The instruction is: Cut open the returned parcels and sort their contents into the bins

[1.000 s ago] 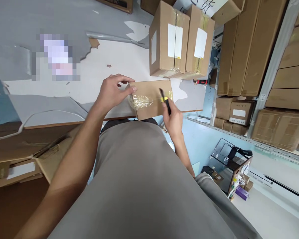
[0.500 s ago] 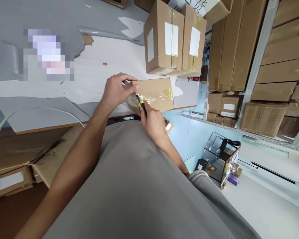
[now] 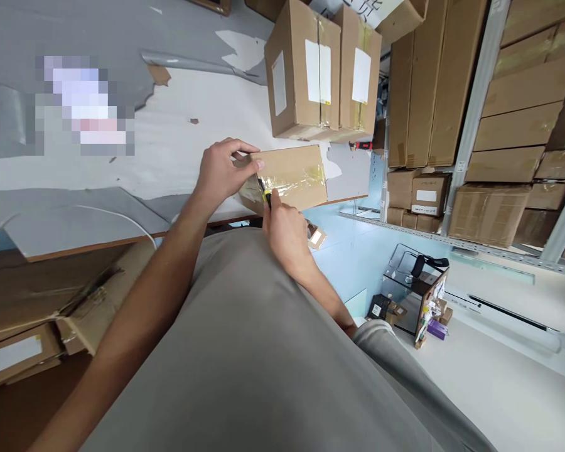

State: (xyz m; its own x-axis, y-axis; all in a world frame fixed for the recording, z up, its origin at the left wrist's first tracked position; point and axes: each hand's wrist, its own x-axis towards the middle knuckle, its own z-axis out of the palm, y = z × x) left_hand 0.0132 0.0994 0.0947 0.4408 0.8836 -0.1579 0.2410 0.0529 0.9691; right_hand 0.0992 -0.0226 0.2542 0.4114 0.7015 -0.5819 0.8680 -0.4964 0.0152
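Note:
A small cardboard box (image 3: 294, 164) with shiny clear tape lies near the table's front edge. My left hand (image 3: 222, 169) grips its left end, thumb on the top edge and fingers curled over the far side. In my right hand (image 3: 287, 233) is a yellow-and-black utility knife (image 3: 267, 196), its tip against the taped left edge of the box just below my left thumb. The fingers of my right hand wrap round the handle and hide most of it.
Two taller taped cartons (image 3: 306, 88) with white labels stand behind the box. A red-and-black tool (image 3: 361, 145) lies to their right. Shelves of cartons (image 3: 508, 169) rise at right. An open carton (image 3: 108, 301) sits below the table at lower left, near a white cable (image 3: 117, 216).
My right hand has shifted slightly toward me, and less of the knife's handle shows. My left hand keeps its hold on the box. The whole view has turned a little.

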